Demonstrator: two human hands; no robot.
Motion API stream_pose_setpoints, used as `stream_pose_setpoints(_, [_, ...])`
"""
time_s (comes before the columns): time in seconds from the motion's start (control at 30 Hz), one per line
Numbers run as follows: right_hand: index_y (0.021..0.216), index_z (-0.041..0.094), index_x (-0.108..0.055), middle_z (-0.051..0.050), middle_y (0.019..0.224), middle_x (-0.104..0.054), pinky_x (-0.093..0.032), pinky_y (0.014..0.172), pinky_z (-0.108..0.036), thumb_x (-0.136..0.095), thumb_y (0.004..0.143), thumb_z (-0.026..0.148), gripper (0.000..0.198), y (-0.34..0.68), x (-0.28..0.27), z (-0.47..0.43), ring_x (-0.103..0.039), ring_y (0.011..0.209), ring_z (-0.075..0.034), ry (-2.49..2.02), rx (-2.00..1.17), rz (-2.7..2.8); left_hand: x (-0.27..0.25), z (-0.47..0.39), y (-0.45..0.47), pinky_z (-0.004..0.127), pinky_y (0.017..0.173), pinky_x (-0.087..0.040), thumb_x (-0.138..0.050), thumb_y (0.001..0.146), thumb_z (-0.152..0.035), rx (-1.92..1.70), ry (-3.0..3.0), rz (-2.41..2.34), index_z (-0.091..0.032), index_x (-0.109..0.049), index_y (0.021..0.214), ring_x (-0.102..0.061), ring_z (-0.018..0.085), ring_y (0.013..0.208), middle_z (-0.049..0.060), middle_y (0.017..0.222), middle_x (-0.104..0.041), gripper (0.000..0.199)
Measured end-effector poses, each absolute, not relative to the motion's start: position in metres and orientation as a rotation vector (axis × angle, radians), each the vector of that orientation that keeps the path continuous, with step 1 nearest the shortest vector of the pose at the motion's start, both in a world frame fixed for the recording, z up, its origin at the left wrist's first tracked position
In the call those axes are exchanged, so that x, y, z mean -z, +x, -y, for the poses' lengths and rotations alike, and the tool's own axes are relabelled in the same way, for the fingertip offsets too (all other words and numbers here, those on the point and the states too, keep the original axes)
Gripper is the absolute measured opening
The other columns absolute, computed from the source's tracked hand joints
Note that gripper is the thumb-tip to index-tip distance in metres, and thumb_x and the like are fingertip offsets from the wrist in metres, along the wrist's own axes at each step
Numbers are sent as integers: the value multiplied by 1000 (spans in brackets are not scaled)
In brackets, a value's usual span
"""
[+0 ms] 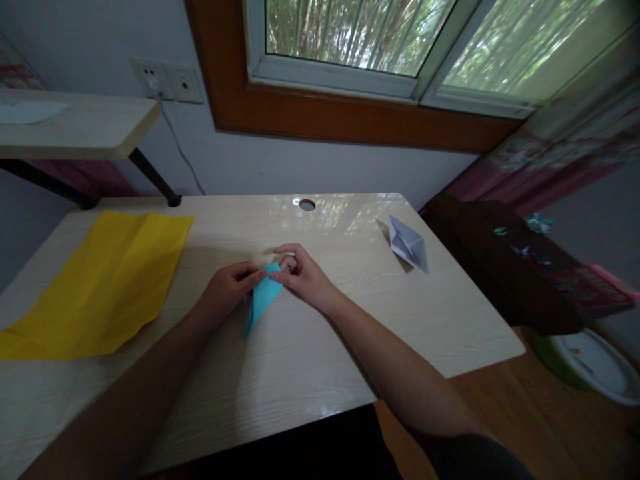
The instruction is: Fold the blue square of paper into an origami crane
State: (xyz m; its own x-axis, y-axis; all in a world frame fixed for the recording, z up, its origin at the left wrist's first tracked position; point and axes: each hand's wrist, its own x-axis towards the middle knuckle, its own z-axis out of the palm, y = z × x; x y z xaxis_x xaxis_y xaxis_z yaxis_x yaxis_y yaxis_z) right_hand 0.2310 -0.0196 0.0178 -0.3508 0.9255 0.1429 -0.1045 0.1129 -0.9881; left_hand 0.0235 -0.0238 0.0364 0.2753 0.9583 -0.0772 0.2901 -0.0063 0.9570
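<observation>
A folded piece of turquoise paper (265,295) is held between both hands over the middle of the desk, its narrow end pointing down toward me. My left hand (231,287) pinches its upper left edge, thumb on top. On the upper right edge, my right hand (300,273) grips with thumb and bent fingers, while its index finger reaches out to the left above the paper. The fingers behind the paper are partly hidden.
A creased yellow sheet (115,280) lies on the desk (320,373) at the left. At the right rests a folded white paper boat (407,243). A cable hole (307,205) sits near the back edge. A raised shelf (75,127) stands at the back left.
</observation>
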Motion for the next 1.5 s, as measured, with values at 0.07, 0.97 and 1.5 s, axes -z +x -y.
stream_pose_setpoints(0.07, [121, 27, -53, 7, 75, -57, -40, 61, -25, -82, 80, 39, 52, 231, -18, 19, -53, 67, -11, -850, -1393, 1444, -35, 24, 24, 22, 60, -48, -73, 81, -53, -837, 1472, -1227, -19, -76, 77, -60, 15, 64, 0, 70, -68, 34])
stream_pose_setpoints(0.97, [75, 19, -69, 3, 68, -63, -43, 63, -26, -87, 72, 47, 34, 236, -9, 9, -55, 62, -11, -956, -1512, 1261, -23, 21, 24, 30, 75, -64, -82, 77, -50, -961, 1167, -1086, -18, -79, 85, -74, 18, 77, 5, 86, -78, 33])
stream_pose_setpoints(1.5, [78, 18, -69, 0, 73, -68, -47, 66, -27, -80, 76, 56, 39, 230, -25, 19, -58, 67, -13, -1092, -1399, 1502, -32, 28, 28, 32, 78, -61, -81, 76, -47, -973, 1198, -1194, -19, -81, 85, -76, 24, 79, 4, 85, -80, 29])
